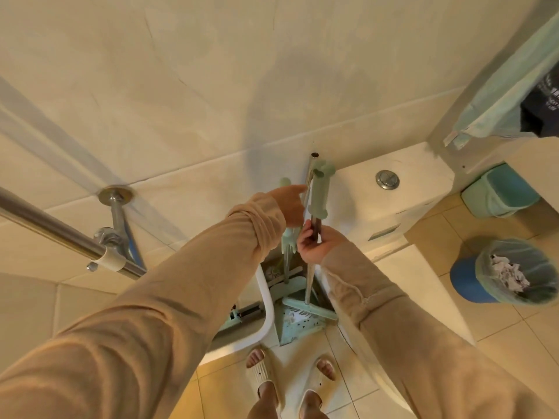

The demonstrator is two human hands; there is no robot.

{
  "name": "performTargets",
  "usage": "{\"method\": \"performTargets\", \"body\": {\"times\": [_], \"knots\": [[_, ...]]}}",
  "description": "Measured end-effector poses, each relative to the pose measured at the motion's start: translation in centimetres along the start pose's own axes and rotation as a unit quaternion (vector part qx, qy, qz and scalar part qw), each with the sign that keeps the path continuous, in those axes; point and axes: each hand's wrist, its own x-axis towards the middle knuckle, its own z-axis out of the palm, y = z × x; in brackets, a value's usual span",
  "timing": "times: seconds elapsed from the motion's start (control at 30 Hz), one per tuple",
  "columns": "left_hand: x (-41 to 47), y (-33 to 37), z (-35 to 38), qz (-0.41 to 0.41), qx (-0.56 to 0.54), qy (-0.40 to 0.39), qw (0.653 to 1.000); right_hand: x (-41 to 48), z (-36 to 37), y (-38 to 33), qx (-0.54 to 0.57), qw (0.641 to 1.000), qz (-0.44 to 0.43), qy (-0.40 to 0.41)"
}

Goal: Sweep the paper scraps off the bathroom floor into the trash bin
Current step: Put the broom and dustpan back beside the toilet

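A broom with a metal pole (309, 276) and a pale green grip (320, 189) stands upright in the corner beside the toilet tank. Its green head (311, 309) rests in the green dustpan (298, 326) on the floor. My right hand (317, 244) grips the metal pole just below the green grip. My left hand (287, 207) is curled round the dustpan's upright green handle (285, 181), with one finger reaching the pole. The blue trash bin (465, 282), lined with a green bag, stands on the floor at right and holds crumpled paper (508, 275).
The white toilet tank (420, 189) with its flush button is right of the broom. A green container (499, 195) sits beyond it. A steel rail (60, 234) crosses at left, a white pipe (266, 300) runs down. My sandalled feet (290, 379) stand on beige tiles.
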Motion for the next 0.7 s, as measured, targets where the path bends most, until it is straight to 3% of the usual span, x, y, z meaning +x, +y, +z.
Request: {"method": "performTargets", "body": {"times": [0.17, 0.37, 0.53, 0.7], "knots": [[0.2, -2.1, 1.6, -0.009, 0.004, 0.002, 1.0, 2.0, 2.9, -1.4, -0.005, 1.0, -0.023, 0.003], [1.5, -0.7, 4.3, -0.081, -0.076, 0.089, 0.99, 4.7, 4.0, -2.8, -0.092, 0.994, -0.055, 0.02], [1.1, 0.0, 5.0, -0.132, -0.139, 0.044, 0.98, 6.3, 4.9, -4.8, -0.171, 0.98, -0.101, -0.019], [1.6, 0.2, 4.9, -0.148, -0.147, 0.043, 0.977, 7.6, 4.5, -7.0, -0.321, 0.94, -0.101, -0.065]]}}
